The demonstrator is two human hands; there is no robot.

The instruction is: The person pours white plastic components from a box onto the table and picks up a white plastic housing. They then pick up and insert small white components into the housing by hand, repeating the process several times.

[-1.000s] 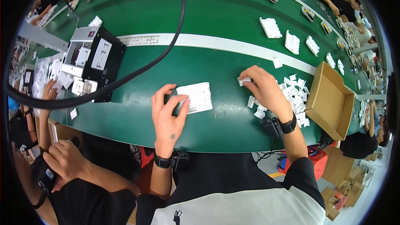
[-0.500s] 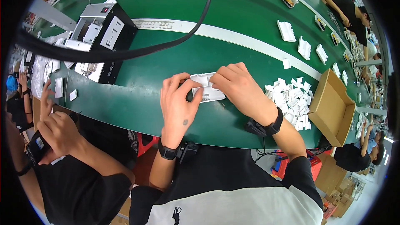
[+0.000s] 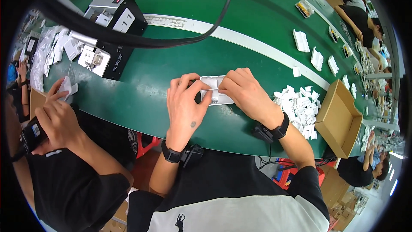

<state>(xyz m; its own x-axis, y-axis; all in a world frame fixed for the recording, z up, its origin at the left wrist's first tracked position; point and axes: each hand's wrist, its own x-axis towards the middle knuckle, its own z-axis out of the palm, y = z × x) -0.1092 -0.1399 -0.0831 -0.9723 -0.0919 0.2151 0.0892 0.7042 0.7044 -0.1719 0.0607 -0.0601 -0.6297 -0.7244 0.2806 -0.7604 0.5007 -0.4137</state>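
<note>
Between my two hands is a white plastic housing, a shallow rectangular shell with small slots along its lower part. My left hand grips its left side, with the thumb reaching inside. On the right side, my right hand pinches with curled fingers at the housing's upper right part; those fingertips hide whatever lies under them. A heap of small white flat pieces lies on the green table to the right of my right hand.
An open cardboard box stands right of the heap. White molded shells lie on the green conveyor beyond the white rail. A black-and-silver machine stands at the back left; a black cable hangs across. A co-worker's hand is at left.
My hands stay on the housing with almost the same grip. The view has shifted slightly. At left, the co-worker's hand has moved onto a white piece near the table edge.
</note>
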